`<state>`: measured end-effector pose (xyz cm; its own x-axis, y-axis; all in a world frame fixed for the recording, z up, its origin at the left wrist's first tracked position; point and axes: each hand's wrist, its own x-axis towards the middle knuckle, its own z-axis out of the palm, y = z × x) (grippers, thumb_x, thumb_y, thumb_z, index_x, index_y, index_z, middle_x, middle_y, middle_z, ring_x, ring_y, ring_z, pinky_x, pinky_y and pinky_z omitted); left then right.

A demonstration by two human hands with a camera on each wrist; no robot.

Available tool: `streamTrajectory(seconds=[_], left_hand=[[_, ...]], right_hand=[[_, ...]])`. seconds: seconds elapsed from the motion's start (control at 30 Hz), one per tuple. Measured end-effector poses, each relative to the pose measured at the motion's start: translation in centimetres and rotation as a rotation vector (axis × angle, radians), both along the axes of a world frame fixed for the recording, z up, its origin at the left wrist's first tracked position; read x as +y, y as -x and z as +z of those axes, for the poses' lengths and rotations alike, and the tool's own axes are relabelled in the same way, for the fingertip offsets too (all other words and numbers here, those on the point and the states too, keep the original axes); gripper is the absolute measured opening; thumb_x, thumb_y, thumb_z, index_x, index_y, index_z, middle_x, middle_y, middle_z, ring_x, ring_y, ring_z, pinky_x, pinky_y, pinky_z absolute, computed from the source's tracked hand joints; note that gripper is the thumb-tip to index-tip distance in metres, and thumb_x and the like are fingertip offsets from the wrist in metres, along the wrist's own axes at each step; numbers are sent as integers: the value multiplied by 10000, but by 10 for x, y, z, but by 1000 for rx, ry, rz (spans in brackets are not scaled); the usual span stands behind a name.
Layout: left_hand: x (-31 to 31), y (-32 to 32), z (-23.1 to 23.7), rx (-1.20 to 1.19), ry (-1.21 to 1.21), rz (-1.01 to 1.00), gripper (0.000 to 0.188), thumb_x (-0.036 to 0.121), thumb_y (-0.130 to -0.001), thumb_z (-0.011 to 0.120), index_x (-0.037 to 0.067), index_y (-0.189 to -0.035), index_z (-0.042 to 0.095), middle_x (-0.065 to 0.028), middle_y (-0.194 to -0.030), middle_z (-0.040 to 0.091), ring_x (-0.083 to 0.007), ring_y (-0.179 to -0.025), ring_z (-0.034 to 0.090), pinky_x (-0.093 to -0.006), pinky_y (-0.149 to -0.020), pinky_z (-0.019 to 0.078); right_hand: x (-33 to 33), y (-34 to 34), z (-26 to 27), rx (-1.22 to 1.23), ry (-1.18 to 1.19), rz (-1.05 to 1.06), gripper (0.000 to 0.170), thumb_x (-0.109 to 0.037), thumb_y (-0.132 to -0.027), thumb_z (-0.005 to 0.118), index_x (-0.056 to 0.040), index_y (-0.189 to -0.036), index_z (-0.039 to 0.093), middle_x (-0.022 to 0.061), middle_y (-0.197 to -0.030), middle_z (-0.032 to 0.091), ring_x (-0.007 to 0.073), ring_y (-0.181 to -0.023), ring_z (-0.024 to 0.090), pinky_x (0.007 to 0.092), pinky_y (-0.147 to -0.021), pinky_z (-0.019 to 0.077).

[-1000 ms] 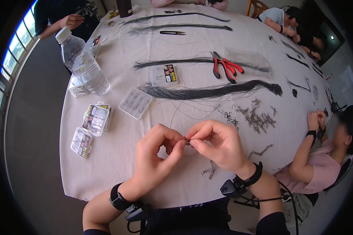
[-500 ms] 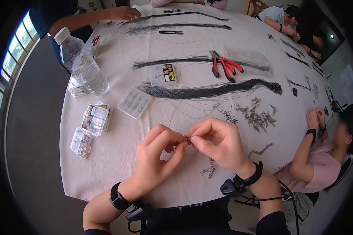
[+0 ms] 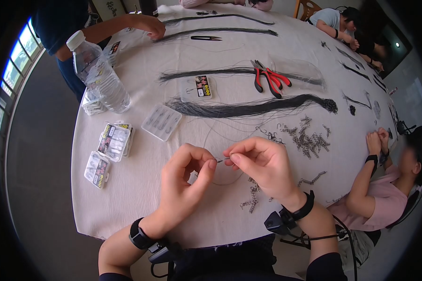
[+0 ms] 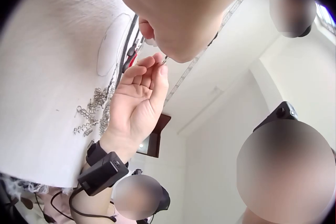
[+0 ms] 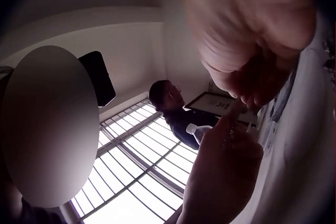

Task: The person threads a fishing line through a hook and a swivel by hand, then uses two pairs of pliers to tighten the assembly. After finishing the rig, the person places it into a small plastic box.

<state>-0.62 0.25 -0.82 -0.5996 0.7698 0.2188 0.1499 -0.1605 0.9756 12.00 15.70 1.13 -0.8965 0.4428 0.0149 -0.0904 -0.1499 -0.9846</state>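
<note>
Pinching what seems a metal piece (image 3: 222,160), left hand (image 3: 182,180) and right hand (image 3: 266,171) have drawn slightly apart.

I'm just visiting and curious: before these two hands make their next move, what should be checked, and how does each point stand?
1. Left hand grip: ok, thumb and finger pinch a small piece.
2. Right hand grip: ok, fingertips pinched at its other side.
3. Join in the small piece: cannot tell, too tiny to see.
4. Pliers out of the way: ok, lying beyond both hands.
5. Loose metal bits well clear: not ok, I'd say; some show right beside the right hand.
6. Bottle capped: ok.
</note>
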Motion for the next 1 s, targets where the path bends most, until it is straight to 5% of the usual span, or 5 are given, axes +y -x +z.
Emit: streamTrajectory(seconds=[0.2, 0.33, 0.7, 1.0], left_hand=[[-1, 4, 1, -465, -7, -99, 116, 129, -1001, 647, 19, -1005, 609, 35, -836, 589, -39, -751, 535, -193, -667, 418], [-2, 4, 4, -487, 8, -107, 90, 103, -983, 658, 24, -985, 614, 36, -831, 589, -37, -738, 534, -196, -663, 427], [3, -2, 3, 261, -16, 109, 92, -27, -832, 738, 6, -861, 658, -56, -790, 613, -119, -658, 598, -252, -597, 474], [4, -5, 4, 273, -10, 89, 81, -22, -844, 738, -1, -888, 673, -65, -809, 622, -130, -659, 613, -260, -606, 489]], right_hand=[[0, 1, -2, 7, -239, -59, 87, 6, -928, 680, 44, -1005, 669, 118, -1074, 719, 117, -942, 691, 260, -846, 559], [3, 4, -3, 207, -492, -4, 80, 30, -903, 695, 27, -977, 665, 126, -1070, 714, 131, -960, 690, 265, -837, 560], [-8, 0, -1, 54, -146, 31, 71, -15, -963, 654, 40, -1007, 653, 91, -1056, 702, 110, -946, 659, 268, -846, 552], [-8, 0, -2, 42, -19, 27, 68, -9, -967, 646, 32, -1012, 617, 93, -1019, 693, 97, -915, 643, 254, -830, 543]])
